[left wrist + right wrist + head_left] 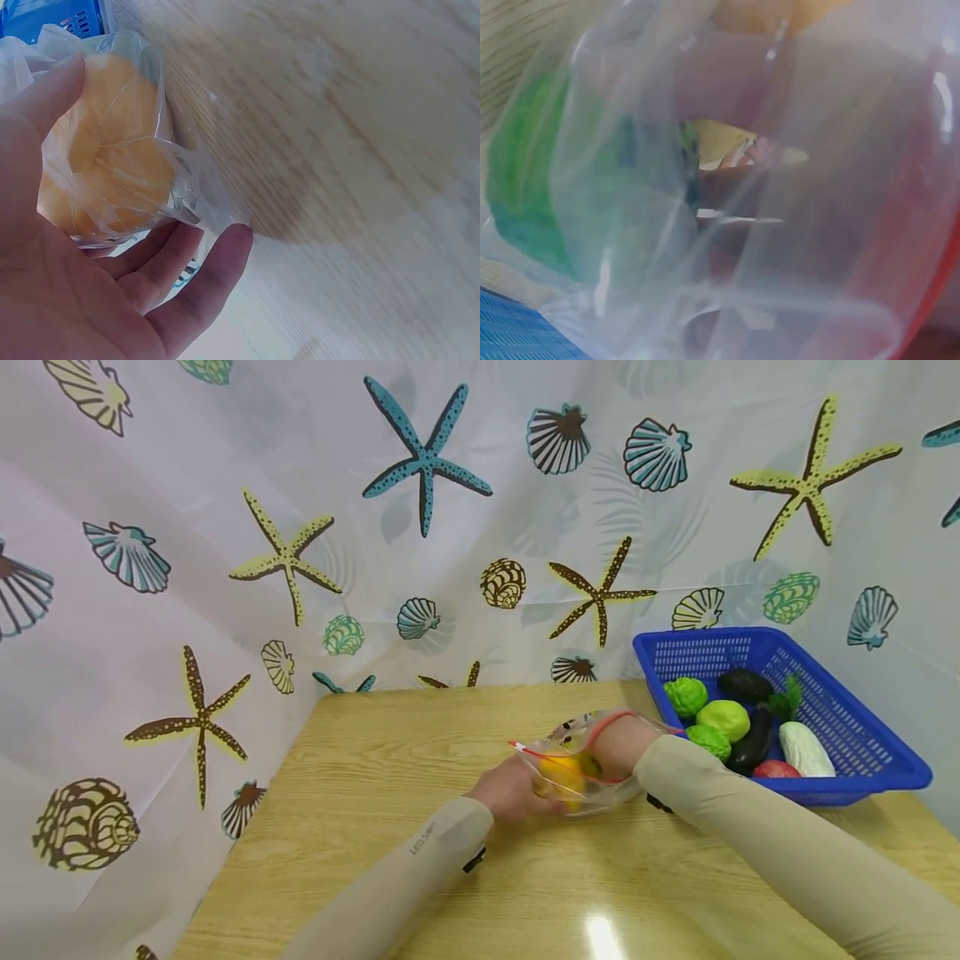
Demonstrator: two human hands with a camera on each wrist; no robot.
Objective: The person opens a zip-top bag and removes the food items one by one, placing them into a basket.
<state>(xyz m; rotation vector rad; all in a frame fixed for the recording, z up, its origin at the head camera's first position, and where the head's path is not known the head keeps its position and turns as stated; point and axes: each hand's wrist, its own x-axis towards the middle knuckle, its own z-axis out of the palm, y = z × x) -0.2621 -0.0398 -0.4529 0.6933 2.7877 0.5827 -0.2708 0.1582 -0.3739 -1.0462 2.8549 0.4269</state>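
My left hand (pixel 513 789) grips a clear plastic bag (pixel 603 797) with a red zip edge from its left side. Inside, a ribbed orange toy pumpkin (pixel 124 150) lies against the film, my left thumb across it and fingers curled beneath. My right hand (pixel 621 745) is inside the bag, past its mouth. Through the film in the right wrist view, its thumb and fingers reach round a green vegetable (pixel 529 180); its kind is blurred by the plastic.
A blue basket (pixel 885 752) stands at the right, holding a white vegetable (pixel 806 750), an eggplant (pixel 752 743), an avocado (pixel 744 685), a red fruit (pixel 776 769) and several green and yellow-green pieces. A patterned curtain (pixel 450 560) hangs behind the wooden table (pixel 360 760).
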